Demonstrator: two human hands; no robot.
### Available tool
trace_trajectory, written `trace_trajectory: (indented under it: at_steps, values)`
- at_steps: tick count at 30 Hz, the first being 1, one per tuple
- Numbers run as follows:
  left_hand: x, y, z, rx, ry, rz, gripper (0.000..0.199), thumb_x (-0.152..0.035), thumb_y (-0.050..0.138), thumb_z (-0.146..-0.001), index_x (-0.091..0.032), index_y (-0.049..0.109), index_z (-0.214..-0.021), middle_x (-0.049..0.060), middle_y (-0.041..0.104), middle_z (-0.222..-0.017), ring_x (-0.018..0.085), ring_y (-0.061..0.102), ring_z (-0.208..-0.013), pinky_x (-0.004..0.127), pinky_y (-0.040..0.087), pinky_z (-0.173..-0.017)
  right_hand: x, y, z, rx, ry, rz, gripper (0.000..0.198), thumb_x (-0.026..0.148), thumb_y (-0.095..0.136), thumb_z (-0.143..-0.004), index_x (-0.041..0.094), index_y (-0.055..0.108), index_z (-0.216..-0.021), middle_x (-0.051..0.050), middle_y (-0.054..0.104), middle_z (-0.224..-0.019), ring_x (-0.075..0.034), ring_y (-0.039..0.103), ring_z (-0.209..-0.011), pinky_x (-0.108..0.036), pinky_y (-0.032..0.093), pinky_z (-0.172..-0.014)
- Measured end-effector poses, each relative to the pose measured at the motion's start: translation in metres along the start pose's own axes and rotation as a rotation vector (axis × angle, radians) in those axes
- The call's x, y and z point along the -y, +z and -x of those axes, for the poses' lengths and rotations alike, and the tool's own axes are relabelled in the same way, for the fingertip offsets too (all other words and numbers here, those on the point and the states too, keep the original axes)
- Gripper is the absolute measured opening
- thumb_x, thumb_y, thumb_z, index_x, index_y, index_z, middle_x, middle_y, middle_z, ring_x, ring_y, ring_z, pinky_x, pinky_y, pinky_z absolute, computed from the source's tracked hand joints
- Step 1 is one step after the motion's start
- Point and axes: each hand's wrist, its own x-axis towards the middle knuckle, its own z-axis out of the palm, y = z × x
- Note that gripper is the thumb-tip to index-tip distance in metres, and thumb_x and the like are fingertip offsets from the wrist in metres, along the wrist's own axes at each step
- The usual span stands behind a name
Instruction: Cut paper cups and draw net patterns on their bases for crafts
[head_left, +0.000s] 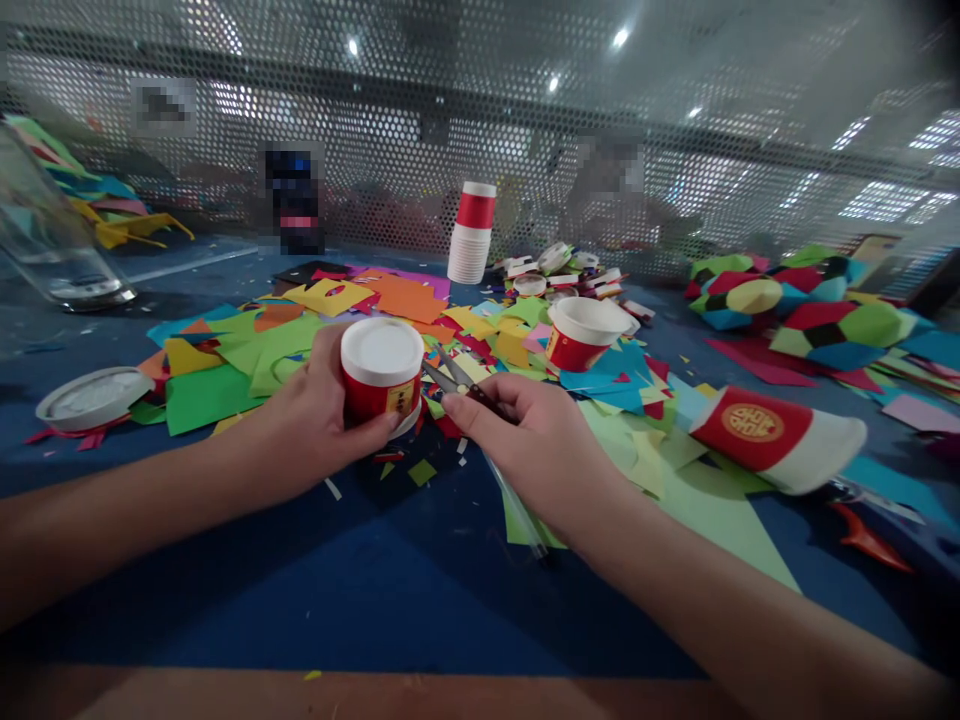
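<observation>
So the left hand [319, 400] is wrapped around a red and white paper cup [381, 392], thumb across the front by the gold label and the fingers mostly tucked out of sight behind it. The cup's flat white end faces up, and it's held over the near edge of the paper mess, left of centre. The right hand [536, 430] is pinching a small bladed tool [480, 393] by its dark handle, thumb and fingers closed on it, with the metal pointing at the cup's side. It's right next to the cup, but I honestly can't tell if it's touching. Under and around both hands there's a big spread of coloured paper scraps [289, 350] on a blue tabletop [375, 600], plus a pale green sheet [720, 540] by the right forearm. A short open cup [581, 340] sits upright just past the right hand, and another cup [757, 432] lies on its side further right, near an orange-handled tool [874, 540]. Toward the back there's a tall cup stack [471, 240] beside a heap of small white and red pieces [559, 270], some patchwork paper shapes [810, 300] off right, and a clear glass [64, 265] on the far left.
</observation>
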Motion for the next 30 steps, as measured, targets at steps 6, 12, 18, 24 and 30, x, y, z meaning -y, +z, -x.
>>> trace_trajectory:
  at_steps: [6,12,18,24,30]
  values:
    - [0.01,0.003,-0.001,-0.059,0.144,0.048,0.065,-0.046,0.058,-0.087,-0.021,0.033,-0.141,0.013,0.056,-0.139,0.029,0.062,-0.125,0.039,0.055,-0.103,0.0,-0.001,0.001,-0.035,-0.118,0.114,0.031,0.046,0.06,-0.089,0.019,0.061,-0.072,0.004,0.052,-0.061,-0.013,0.043,-0.058,-0.028,0.03,-0.052]
    - [0.014,0.009,0.003,-0.105,0.138,0.065,0.062,-0.046,0.06,-0.088,-0.026,0.034,-0.141,0.012,0.059,-0.136,0.031,0.063,-0.124,0.043,0.056,-0.103,0.004,0.001,0.004,-0.142,-0.227,0.445,0.033,0.043,0.055,-0.092,0.02,0.058,-0.069,0.001,0.054,-0.059,-0.014,0.042,-0.055,-0.03,0.026,-0.054]
    - [0.01,0.01,0.01,-0.116,0.084,0.032,0.06,-0.044,0.061,-0.091,-0.027,0.031,-0.141,0.01,0.06,-0.133,0.031,0.066,-0.118,0.044,0.058,-0.096,0.014,0.003,0.008,-0.079,-0.162,0.676,0.032,0.042,0.047,-0.097,0.017,0.065,-0.091,-0.009,0.069,-0.08,-0.023,0.057,-0.07,-0.033,0.025,-0.057]
    - [0.001,0.004,0.011,-0.123,0.047,-0.001,0.062,-0.042,0.067,-0.09,-0.028,0.028,-0.136,0.009,0.058,-0.132,0.032,0.063,-0.12,0.045,0.056,-0.096,0.019,0.003,0.013,-0.061,-0.167,0.736,0.032,0.042,0.046,-0.098,0.018,0.067,-0.098,-0.011,0.073,-0.088,-0.029,0.065,-0.074,-0.033,0.023,-0.054]
    - [0.0,0.003,0.011,-0.137,0.105,-0.038,0.061,-0.04,0.066,-0.093,-0.024,0.028,-0.137,0.01,0.058,-0.131,0.028,0.064,-0.118,0.04,0.055,-0.096,0.023,0.006,0.013,-0.132,-0.212,0.838,0.032,0.042,0.05,-0.096,0.016,0.07,-0.095,-0.017,0.075,-0.089,-0.029,0.068,-0.065,-0.031,0.02,-0.047]
